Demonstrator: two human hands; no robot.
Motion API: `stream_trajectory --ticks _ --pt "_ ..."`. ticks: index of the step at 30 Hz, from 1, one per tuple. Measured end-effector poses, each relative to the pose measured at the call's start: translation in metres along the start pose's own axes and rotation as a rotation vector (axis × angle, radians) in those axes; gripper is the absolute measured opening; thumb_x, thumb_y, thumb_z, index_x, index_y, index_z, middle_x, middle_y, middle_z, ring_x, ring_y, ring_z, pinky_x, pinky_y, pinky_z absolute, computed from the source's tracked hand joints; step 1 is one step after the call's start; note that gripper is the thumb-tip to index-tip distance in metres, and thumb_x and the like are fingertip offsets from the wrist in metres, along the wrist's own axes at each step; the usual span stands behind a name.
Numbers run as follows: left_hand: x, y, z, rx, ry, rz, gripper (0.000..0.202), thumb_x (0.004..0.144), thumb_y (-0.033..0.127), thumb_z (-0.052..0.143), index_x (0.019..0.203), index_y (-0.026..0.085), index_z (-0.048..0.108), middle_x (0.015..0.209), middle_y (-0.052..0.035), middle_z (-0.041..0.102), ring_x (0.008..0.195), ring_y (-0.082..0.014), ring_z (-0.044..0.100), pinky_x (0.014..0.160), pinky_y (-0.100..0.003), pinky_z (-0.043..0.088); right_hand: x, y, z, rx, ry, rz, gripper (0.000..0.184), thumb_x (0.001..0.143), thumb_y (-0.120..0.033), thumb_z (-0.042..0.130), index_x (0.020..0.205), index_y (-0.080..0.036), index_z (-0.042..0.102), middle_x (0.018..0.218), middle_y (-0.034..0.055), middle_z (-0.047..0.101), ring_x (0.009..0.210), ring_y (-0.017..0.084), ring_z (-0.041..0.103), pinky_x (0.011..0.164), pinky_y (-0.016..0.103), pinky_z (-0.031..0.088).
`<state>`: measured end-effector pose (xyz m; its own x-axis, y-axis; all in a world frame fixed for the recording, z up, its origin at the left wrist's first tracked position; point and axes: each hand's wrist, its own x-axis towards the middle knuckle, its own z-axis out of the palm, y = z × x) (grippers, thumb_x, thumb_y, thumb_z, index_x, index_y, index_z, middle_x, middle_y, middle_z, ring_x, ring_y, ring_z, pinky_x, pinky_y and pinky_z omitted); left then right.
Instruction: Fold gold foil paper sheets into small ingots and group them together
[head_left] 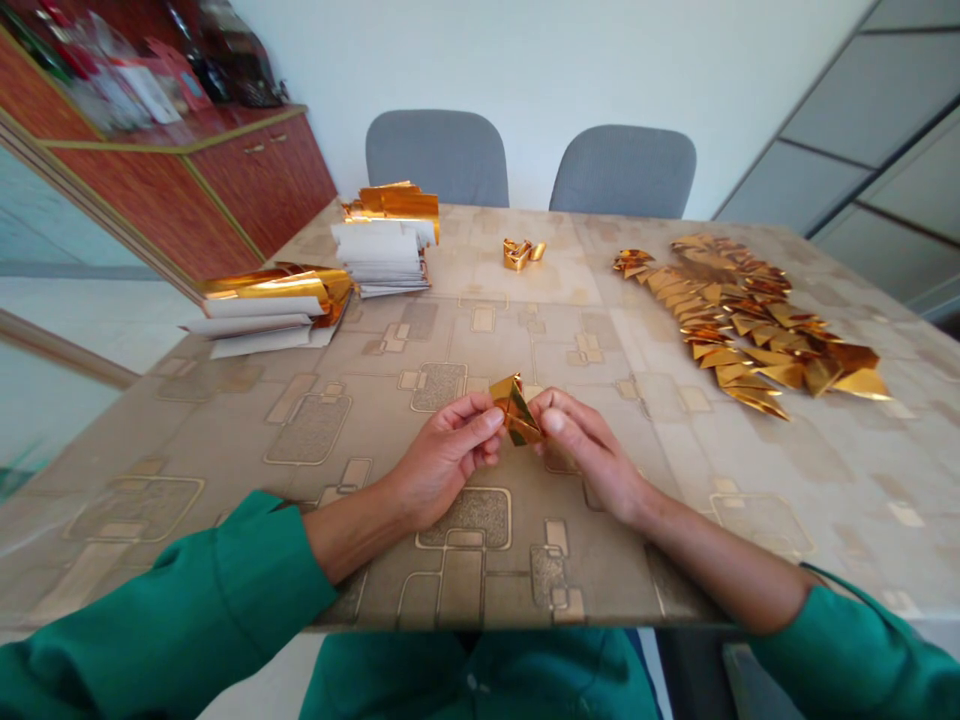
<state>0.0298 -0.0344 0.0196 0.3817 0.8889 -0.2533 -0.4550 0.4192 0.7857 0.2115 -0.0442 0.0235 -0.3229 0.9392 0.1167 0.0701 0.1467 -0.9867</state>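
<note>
Your hands at the desk: at centre, your left hand [446, 450] and right hand [592, 450] meet over a folded gold-foil triangle [515, 412], which sits in the air just above the desk's patterned beige cover [225, 450], between your palms. Your left fingers [476, 420] and right fingers [559, 412] stand narrow, pinching the piece from either side, with its pointed end rising above your grip. The step in hand appears to be folding or shaping this single piece, and the hold as it stands calls for steady pressure on both sides so the foil layers stay together. Up the desk to your left lie two stacks of white-backed gold foil sheets [270, 305] [386, 240]; a small curled gold piece [523, 254] sits alone near the far edge. To your right, many folded gold triangles [750, 325] lie overlapping in long, loose rows. Green sleeves [165, 610] cover your forearms at the near edge. Two grey chairs [437, 160] [622, 172] stand beyond the desk, and a reddish-brown cabinet [195, 200] stands along the wall at left. No brand, label or readable writing shows anywhere in view.
</note>
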Motion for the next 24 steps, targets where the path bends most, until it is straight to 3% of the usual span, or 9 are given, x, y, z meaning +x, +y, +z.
stream_trajectory --ticks 2,5,10,15,20,24 --pt "-0.001 0.001 0.0 0.014 -0.046 -0.034 0.024 0.072 0.029 0.082 0.083 0.016 0.066 0.067 0.0046 0.054 0.055 -0.0039 0.044 0.053 -0.015 0.036 0.001 0.003 -0.003 0.152 -0.043 0.083 0.042 0.095 -0.058 0.041 0.088 -0.02 0.058 0.079 0.0018 0.054 0.072 0.015 0.049 0.069 0.03 0.04" --pt "-0.002 0.002 -0.001 0.08 -0.085 -0.051 0.022 0.073 0.031 0.081 0.086 0.018 0.068 0.07 0.0026 0.057 0.058 -0.0058 0.044 0.055 -0.017 0.035 0.002 0.008 -0.005 0.29 -0.092 0.23 0.041 0.09 -0.06 0.052 0.084 -0.021 0.059 0.074 0.001 0.053 0.07 0.016 0.048 0.07 0.03 0.041" --pt "-0.003 0.002 -0.002 0.162 -0.108 -0.084 0.024 0.07 0.035 0.082 0.083 0.018 0.071 0.078 -0.0016 0.063 0.069 -0.0108 0.052 0.062 -0.022 0.038 0.0 0.004 -0.004 0.466 -0.136 0.373 0.033 0.083 -0.051 0.067 0.077 -0.019 0.061 0.073 -0.0003 0.053 0.066 0.012 0.045 0.066 0.027 0.039" --pt "-0.005 0.002 -0.003 0.05 -0.201 -0.175 0.024 0.072 0.035 0.082 0.081 0.016 0.07 0.064 0.0033 0.05 0.057 -0.0064 0.041 0.055 -0.018 0.033 -0.002 -0.005 -0.007 0.685 -0.246 0.491 0.027 0.082 -0.039 0.071 0.076 -0.018 0.055 0.059 -0.0059 0.047 0.053 0.007 0.036 0.052 0.02 0.03" --pt "-0.005 0.003 -0.004 -0.033 -0.273 -0.26 0.022 0.074 0.033 0.081 0.077 0.016 0.068 0.062 0.0041 0.043 0.056 -0.0067 0.039 0.057 -0.017 0.038 -0.002 -0.005 -0.012 0.787 -0.439 0.487 0.022 0.09 -0.037 0.062 0.081 -0.02 0.052 0.045 -0.0111 0.043 0.038 0.005 0.018 0.039 0.019 0.017" --pt "-0.004 0.004 -0.006 -0.034 -0.291 -0.245 0.02 0.077 0.032 0.078 0.077 0.016 0.068 0.062 0.0036 0.042 0.056 -0.0072 0.037 0.056 -0.017 0.036 -0.002 -0.003 -0.011 0.78 -0.415 0.487 0.024 0.088 -0.039 0.065 0.082 -0.019 0.052 0.047 -0.011 0.046 0.038 0.004 0.019 0.038 0.018 0.017"
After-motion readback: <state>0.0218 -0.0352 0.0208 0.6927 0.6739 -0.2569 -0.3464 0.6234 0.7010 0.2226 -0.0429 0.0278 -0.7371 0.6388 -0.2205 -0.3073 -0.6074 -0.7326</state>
